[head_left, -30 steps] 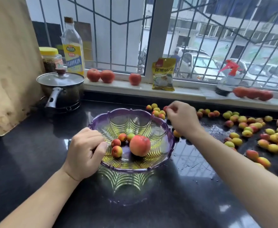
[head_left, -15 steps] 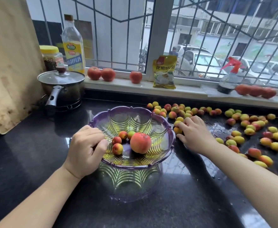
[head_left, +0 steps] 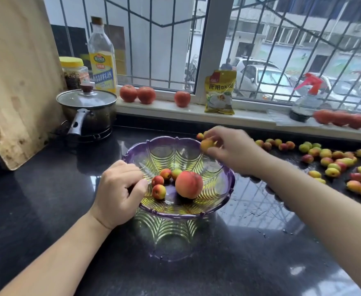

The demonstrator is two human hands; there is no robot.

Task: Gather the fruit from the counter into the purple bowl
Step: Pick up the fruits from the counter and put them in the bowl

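Observation:
The purple glass bowl (head_left: 226, 186) stands on the black counter. Inside it lie one large peach (head_left: 188, 184) and several small red-yellow fruits (head_left: 159, 191). My left hand (head_left: 119, 193) grips the bowl's left rim with curled fingers. My right hand (head_left: 231, 149) hovers over the bowl's far right rim and pinches a small yellow-orange fruit (head_left: 206, 144). Several more small fruits (head_left: 333, 165) lie scattered on the counter to the right.
A lidded pot (head_left: 87, 112) sits at the back left beside a leaning wooden board (head_left: 15, 77). On the windowsill stand an oil bottle (head_left: 101, 58), a jar (head_left: 73, 71), tomatoes (head_left: 146, 95), a yellow packet (head_left: 220, 95) and a spray bottle (head_left: 303, 101).
My right hand rose from the fruits on the counter and moved left over the bowl's rim with a small fruit pinched in it. My left hand stayed on the rim.

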